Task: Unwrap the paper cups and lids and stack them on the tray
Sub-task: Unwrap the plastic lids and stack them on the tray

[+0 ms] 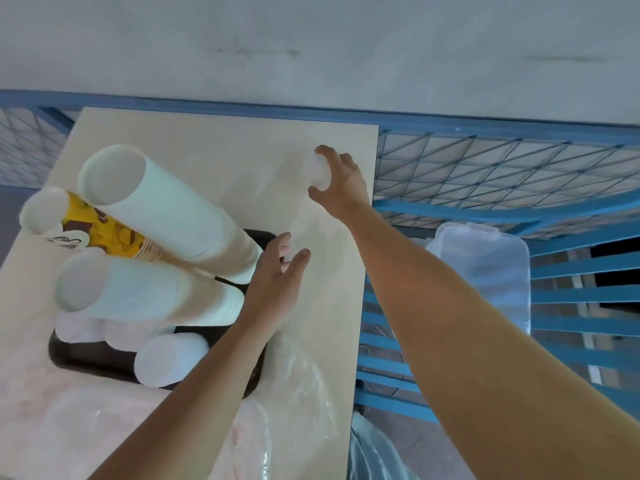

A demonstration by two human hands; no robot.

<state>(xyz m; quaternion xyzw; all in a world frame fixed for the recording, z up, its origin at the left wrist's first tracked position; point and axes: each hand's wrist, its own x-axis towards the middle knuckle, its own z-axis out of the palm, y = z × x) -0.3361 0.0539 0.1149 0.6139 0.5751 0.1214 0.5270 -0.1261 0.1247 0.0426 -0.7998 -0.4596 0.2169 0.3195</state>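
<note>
Just off the tray's (69,358) near right corner: crumpled clear plastic wrap (298,393) on the table (214,147). On the tray's near part: a short white stack (169,362). Farther in, on the tray: two tall white stacks (166,216) and a yellow printed cup stack (114,237), all leaning towards the camera. At the tray's right edge: left hand (273,275), forearm reaching in from below, palm down, fingers spread and nearly straight, thumb apart, holding nothing, just beside the foot of the tallest stack; contact not clear. Well beyond the tray's far right corner: right hand (343,181), arm fully stretched, fingers and thumb curled round a pale round bundle (318,171), too blurred to tell cups from lids.
</note>
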